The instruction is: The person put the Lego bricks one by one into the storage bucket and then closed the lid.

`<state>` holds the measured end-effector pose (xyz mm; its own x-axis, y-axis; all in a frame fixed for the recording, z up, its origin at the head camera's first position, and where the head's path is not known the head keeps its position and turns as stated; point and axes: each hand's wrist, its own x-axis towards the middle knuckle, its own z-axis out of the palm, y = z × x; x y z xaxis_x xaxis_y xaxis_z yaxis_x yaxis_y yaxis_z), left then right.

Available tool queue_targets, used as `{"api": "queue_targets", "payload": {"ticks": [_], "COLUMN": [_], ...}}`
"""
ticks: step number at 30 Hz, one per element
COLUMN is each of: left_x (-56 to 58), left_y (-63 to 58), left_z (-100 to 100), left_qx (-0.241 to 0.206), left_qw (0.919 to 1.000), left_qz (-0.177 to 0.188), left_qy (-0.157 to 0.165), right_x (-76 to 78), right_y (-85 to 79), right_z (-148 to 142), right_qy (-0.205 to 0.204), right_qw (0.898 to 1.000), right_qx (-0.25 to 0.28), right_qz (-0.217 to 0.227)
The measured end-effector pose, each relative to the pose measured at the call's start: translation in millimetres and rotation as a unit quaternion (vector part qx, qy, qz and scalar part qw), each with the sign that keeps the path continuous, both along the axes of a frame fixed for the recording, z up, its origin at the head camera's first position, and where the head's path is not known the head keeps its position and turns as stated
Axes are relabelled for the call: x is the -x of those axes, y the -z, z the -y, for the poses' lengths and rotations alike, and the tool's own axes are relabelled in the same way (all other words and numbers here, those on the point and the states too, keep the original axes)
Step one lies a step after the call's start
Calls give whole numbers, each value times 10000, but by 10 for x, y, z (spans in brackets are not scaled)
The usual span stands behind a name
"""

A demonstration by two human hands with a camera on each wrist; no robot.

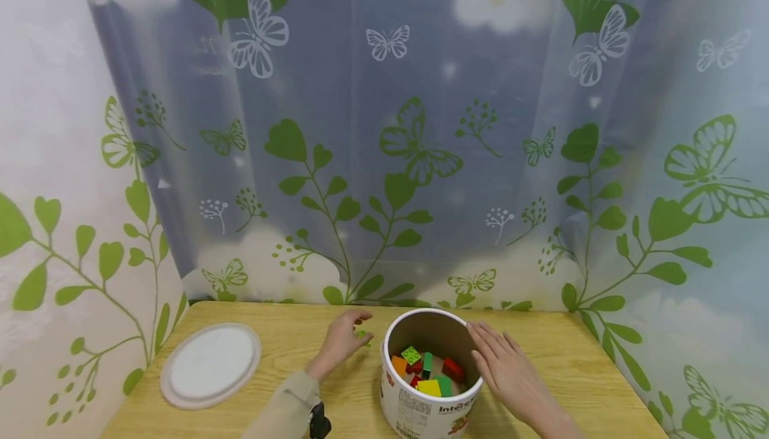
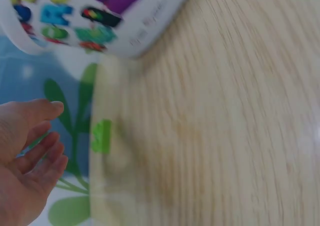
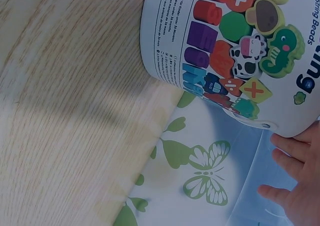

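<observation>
A white printed bucket (image 1: 414, 412) stands on the table, and building blocks in orange, red, yellow (image 1: 429, 387) and green lie inside it. My right hand (image 1: 510, 369) rests against the bucket's right rim with its fingers fairly straight; the right wrist view shows the same hand (image 3: 300, 176) at the bucket's edge. Left of the bucket, my left hand (image 1: 341, 342) has its fingers loosely bent around a gap. In the left wrist view a light green block (image 2: 101, 136) sits on the table, apart from the fingers of the left hand (image 2: 30, 161).
A round white lid (image 1: 211, 364) lies at the left of the wooden table (image 1: 294, 332). Behind the table's far edge hangs a curtain (image 1: 384, 225) with leaf and butterfly prints, and it continues along both sides.
</observation>
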<state>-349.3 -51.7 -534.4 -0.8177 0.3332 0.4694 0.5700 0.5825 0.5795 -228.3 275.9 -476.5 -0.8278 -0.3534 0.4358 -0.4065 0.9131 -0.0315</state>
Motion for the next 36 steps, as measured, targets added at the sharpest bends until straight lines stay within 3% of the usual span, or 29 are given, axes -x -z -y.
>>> {"api": "queue_targets", "payload": {"ticks": [8,18,27,36], "left_x": [88,144,138,115], "left_y": [150,227,269,220], "left_z": [30,21,39,77], "left_qx": [499,565,764,599], "left_qw": [9985,9966,9966,9973], "left_qz": [243,598,271,402], "left_qy": [37,82,110,123], "right_x": [-8,0,-2,-6], "right_y": [-21,-11,0,-11], "right_z": [2,0,1,4], "right_qy": [15,10,-11,6], "right_qw": [10000,10000,10000,10000], "right_qx": [23,22,13,35], "right_qz": [66,59,-4,86]}}
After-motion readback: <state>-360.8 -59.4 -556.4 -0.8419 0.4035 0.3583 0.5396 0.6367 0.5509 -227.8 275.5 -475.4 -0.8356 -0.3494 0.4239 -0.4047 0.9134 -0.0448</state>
